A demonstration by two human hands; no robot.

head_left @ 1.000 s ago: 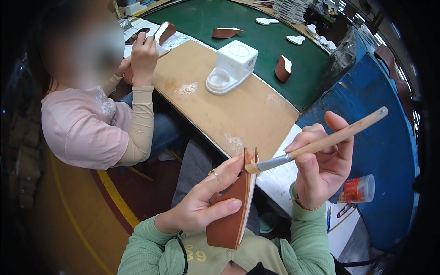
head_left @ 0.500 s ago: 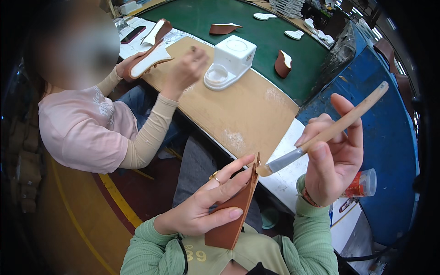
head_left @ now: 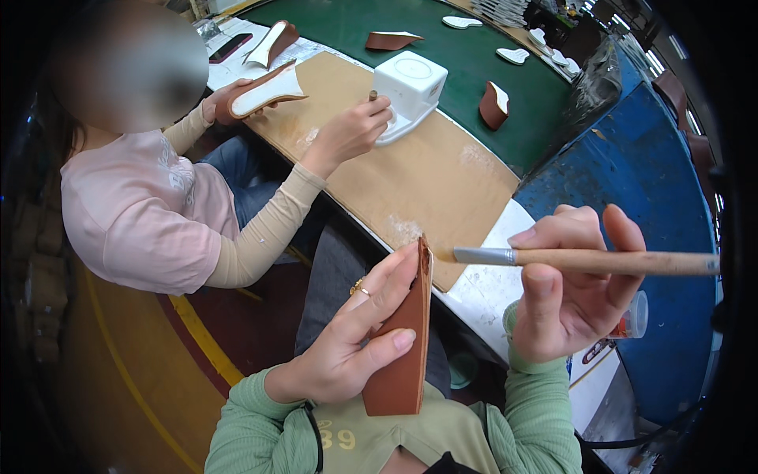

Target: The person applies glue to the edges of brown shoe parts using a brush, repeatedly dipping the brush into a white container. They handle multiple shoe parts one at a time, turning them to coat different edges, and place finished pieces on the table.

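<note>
My left hand (head_left: 341, 351) grips a brown wedge shoe sole (head_left: 401, 367) upright in front of my apron, thumb on its near face and fingers behind. Its narrow end points up and away. My right hand (head_left: 570, 296) pinches a paintbrush (head_left: 592, 260) with a wooden handle and a silver ferrule, held almost level. The brush's pale bristles point left, close beside the sole's upper tip; whether they touch it I cannot tell. Both of my hands are above the near edge of the work table.
Across to the left, a co-worker (head_left: 142, 205) holds another wedge sole (head_left: 260, 93) and a small brush at a white pot (head_left: 410, 83). A brown board (head_left: 347, 170) covers the table. More soles lie on a green surface (head_left: 332, 24). A blue panel (head_left: 632, 182) stands at right.
My brush has swung from a steep slant to nearly level. The sole in my left hand has turned more upright. The co-worker's brush hand has moved right to the white pot.
</note>
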